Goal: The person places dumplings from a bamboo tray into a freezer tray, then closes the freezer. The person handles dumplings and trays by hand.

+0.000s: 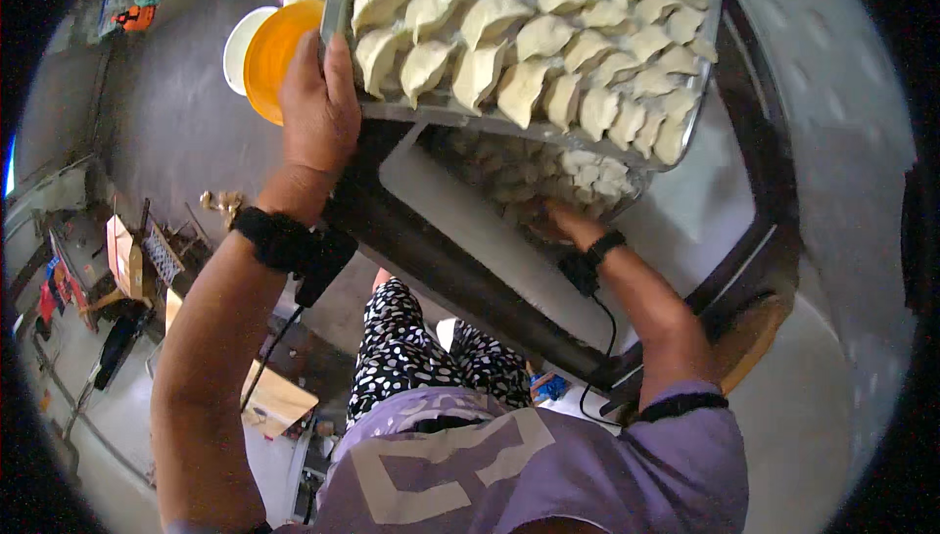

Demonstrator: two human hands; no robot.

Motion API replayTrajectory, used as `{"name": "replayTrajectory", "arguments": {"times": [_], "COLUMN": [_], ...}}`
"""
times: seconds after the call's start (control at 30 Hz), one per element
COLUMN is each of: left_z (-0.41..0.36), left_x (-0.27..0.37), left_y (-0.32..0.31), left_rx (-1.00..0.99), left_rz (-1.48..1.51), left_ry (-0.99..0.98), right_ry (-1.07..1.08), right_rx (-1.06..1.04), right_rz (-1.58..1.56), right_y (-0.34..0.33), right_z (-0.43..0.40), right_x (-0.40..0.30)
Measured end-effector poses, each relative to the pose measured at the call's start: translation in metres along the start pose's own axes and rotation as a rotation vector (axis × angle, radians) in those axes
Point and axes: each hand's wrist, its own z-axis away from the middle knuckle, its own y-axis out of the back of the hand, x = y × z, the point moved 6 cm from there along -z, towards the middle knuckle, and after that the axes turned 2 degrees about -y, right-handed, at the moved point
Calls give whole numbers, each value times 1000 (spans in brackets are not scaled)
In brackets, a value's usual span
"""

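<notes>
My left hand (pixel 319 104) grips the left rim of a metal tray (pixel 470 114), which carries rows of pale, uncooked dumplings (pixel 485 16). The tray is raised at the top of the view, over a chest freezer (pixel 455 218) with a dark frame. Down inside it, below the tray, lie more whitish dumplings (pixel 595 174), partly in shadow. My right hand (pixel 554 222) reaches in among them; its fingers are dim and partly hidden, so I cannot tell whether it holds anything.
An orange bowl (pixel 268 64) and a white bowl (pixel 239 53) stand left of the tray. A wall (pixel 837 137) rises at the right. Cardboard boxes (pixel 275 398) and clutter lie on the floor at the left. Cables hang from the black bands on both wrists.
</notes>
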Motion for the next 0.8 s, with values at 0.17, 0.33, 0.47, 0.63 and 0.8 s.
{"name": "replayTrajectory", "arguments": {"times": [0.17,0.33,0.47,0.63,0.8], "left_z": [2,2,0,1,-20], "left_x": [6,14,24,21,14], "left_y": [11,14,20,20,14], "left_rx": [-10,-54,-69,-62,-60], "left_rz": [-25,12,21,-15,226], "left_ry": [47,84,71,30,75], "right_ry": [101,96,165,228,155], "right_rx": [125,901,1007,742,738], "right_rz": [-284,-553,-907,-1252,-1429], "right_y": [56,162,216,251,255], "right_z": [86,176,150,96,67], "right_x": [-20,-7,-41,-69,-42]}}
